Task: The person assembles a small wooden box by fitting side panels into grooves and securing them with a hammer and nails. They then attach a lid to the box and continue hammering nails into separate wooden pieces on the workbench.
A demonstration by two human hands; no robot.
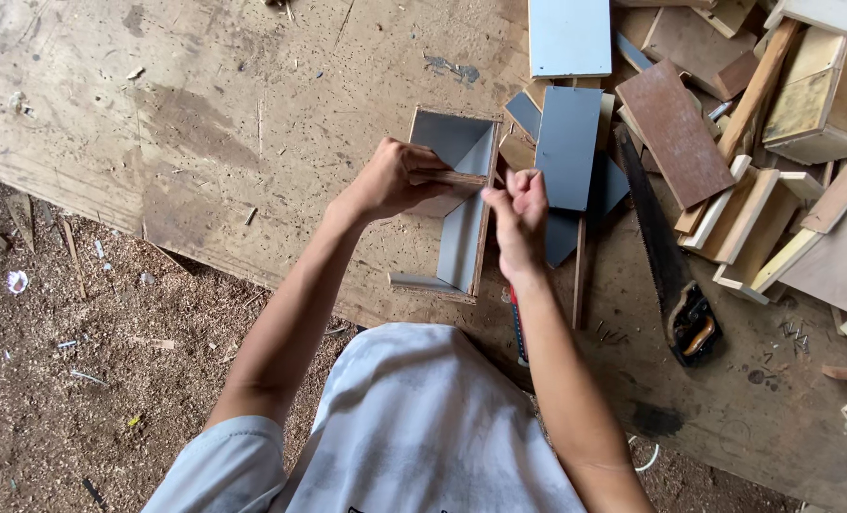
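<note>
A partly built wooden box (461, 237) with grey laminated inner faces lies on the plywood workbench (252, 123). My left hand (399, 179) grips a small wooden divider piece (452, 178) set across the box. My right hand (518, 214) is at the box's right wall, its fingers pinched together on something too small to make out. Both forearms reach in from the bottom of the view.
A handsaw (666, 261) lies to the right of my right arm. Grey panels (568, 142) and a heap of wood offcuts (775, 161) fill the right side. Loose nails (613, 334) lie near the saw handle. Sawdust covers the floor (81, 380) at the left.
</note>
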